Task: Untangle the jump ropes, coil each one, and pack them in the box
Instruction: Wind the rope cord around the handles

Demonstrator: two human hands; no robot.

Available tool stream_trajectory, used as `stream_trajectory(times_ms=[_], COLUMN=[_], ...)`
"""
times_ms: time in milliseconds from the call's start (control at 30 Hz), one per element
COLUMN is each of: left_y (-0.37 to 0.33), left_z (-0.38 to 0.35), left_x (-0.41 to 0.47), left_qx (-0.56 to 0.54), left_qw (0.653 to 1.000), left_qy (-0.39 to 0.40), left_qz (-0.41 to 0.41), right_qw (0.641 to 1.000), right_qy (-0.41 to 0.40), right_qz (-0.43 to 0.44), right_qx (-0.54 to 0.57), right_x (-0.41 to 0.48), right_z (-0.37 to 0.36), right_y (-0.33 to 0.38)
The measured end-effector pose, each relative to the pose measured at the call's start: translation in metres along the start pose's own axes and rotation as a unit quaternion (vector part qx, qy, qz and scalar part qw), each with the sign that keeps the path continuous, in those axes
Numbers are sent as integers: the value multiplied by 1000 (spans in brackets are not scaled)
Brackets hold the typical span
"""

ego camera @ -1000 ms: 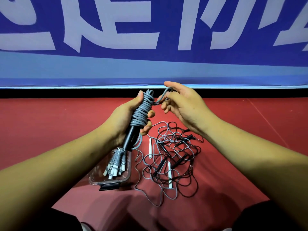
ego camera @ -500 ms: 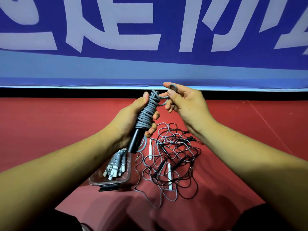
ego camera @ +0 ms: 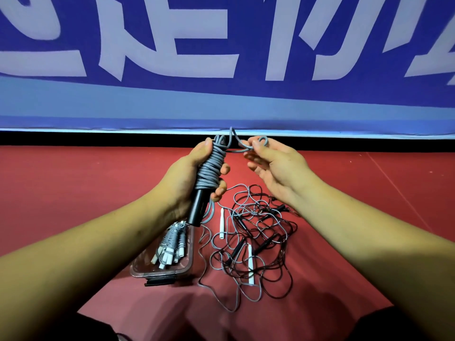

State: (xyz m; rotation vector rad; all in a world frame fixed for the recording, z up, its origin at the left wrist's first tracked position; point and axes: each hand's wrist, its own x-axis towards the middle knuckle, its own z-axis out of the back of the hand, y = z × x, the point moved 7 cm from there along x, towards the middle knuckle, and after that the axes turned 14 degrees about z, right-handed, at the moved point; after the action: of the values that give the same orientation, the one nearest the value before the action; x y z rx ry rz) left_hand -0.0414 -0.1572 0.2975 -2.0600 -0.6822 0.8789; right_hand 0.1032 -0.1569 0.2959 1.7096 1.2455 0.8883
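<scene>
Already coiled ropes (ego camera: 172, 242) sit in the box (ego camera: 189, 265) at lower centre; your left hand (ego camera: 189, 175) grips the grey coil (ego camera: 209, 168), your right hand (ego camera: 275, 166) pinches its tail (ego camera: 246, 146); the tangle (ego camera: 256, 244) at lower right remains.

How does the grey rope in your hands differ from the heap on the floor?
The grey jump rope is wound tightly round its black handle; the tangled ropes sprawl in loose loops. The left hand grips the grey jump rope and the right hand pinches its end; the tangled ropes lie on the red floor. The grey jump rope is one colour; the tangled ropes mix grey and dark cords. Both have handles.
</scene>
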Motion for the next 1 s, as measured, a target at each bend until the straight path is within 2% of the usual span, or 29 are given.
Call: stream_trajectory(times_ms=[100,167,333,400,467,533,567,600,633,700,767,900,1000], left_y=[-9,-21,-32,-33,-32,-27,-25,-24,-25,-30,-33,-25,-22], left_z=[-7,-7,-5,-6,-5,-5,-5,-5,-6,-7,-8,-10,-8], left_x=[1,0,-4,-5,-7,-8,-8,-9,-9,-10,-9,-9,-8], left_qx=[-45,-33,-9,18,87,151,167,169,162,139,126,133,128], left_qw=[999,998,997,997,994,988,986,985,986,990,991,991,992], left_qy=[17,6,-10,-8,-12,-15,-15,-11,-2,12,19,15,4], left_qz=[-20,-58,-78,-72,-58,-34,-25,-21,-23,-30,-32,-17,-16], right_qw=[992,985,987,994,988,922,894,884,889,912,928,890,881], right_qy=[24,41,25,29,102,226,259,259,239,184,181,240,266], right_qz=[-11,-20,-54,-54,-8,35,44,48,53,54,57,103,72], right_qx=[120,168,152,88,-112,-312,-363,-386,-387,-362,-320,-375,-385], right_x=[-2,-5,-4,-4,-1,-6,-8,-9,-9,-7,-8,-8,-6], right_z=[-11,-20,-23,-18,-12,-18,-21,-22,-24,-27,-36,-39,-29], right_y=[3,7,7,4,7,8,6,5,7,14,20,21,15])
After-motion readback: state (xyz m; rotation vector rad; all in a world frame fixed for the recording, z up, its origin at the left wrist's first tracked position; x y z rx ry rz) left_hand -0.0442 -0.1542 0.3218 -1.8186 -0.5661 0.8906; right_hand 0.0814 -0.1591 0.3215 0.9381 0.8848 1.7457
